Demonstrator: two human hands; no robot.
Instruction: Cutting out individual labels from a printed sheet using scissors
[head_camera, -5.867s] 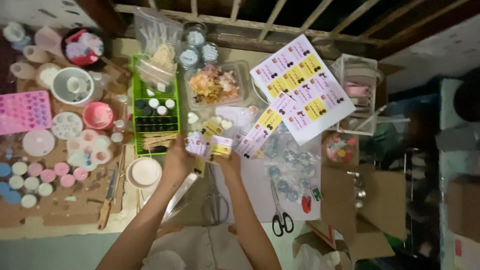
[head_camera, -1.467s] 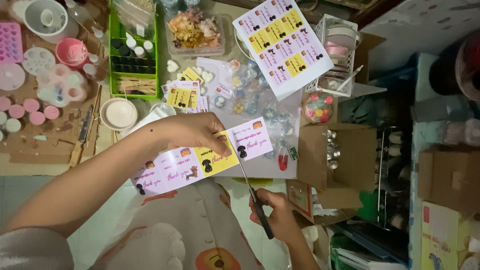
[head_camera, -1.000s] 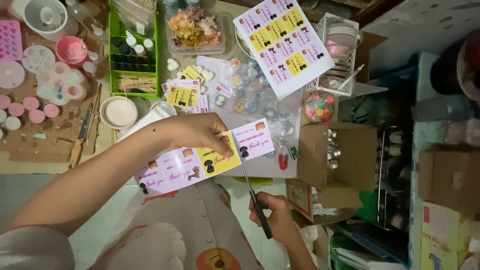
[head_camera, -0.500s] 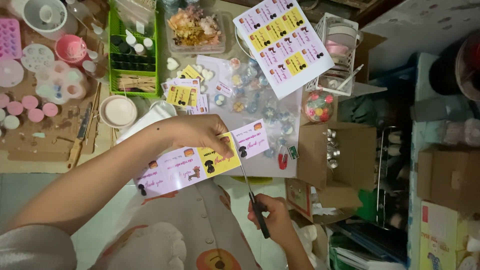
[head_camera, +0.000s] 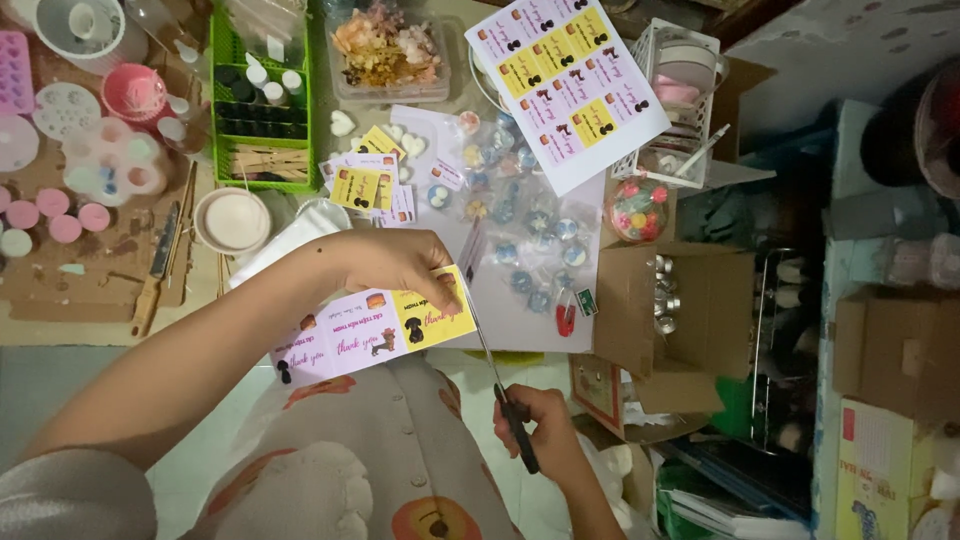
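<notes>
Scissors (head_camera: 500, 375) sit nearest, black handles gripped in right hand (head_camera: 545, 440), fingers closed through loops, thin blades pointing up & away, tips meeting right edge of label strip (head_camera: 375, 330). Left hand (head_camera: 395, 262) pinches strip from above, fingers closed on its top edge; strip is held in the air over person's lap, just in front of table edge, w/ pale pink cards on its left part, one yellow card at right end.

Containers next: small white bowl (head_camera: 232, 220) w/ pale contents just left of left hand. Open cardboard box (head_camera: 665, 300) at right holds small metal cups. Round clear tub (head_camera: 637, 208) beyond it holds coloured beads. Green basket (head_camera: 262, 110) further back holds dark bottles w/ white caps, plus wooden sticks in front part. Clear rectangular tub (head_camera: 388, 55) at back holds dried flowers, orange & cream. White wire basket (head_camera: 675, 95) back right holds pale rolls, can't tell exactly what. Pink moulds & small pink discs (head_camera: 65, 215) far left on brown mat.

Labels: small stack of cut yellow cards (head_camera: 365, 185) mid-table; big white sheet of stickers (head_camera: 565, 85), rows of pink & yellow rectangles, tilted, back centre. Small clear bags (head_camera: 520, 215) w/ round bits lie between, on white paper.

Table (head_camera: 60, 325) is crowded; more cardboard boxes stacked far right, dim room.
</notes>
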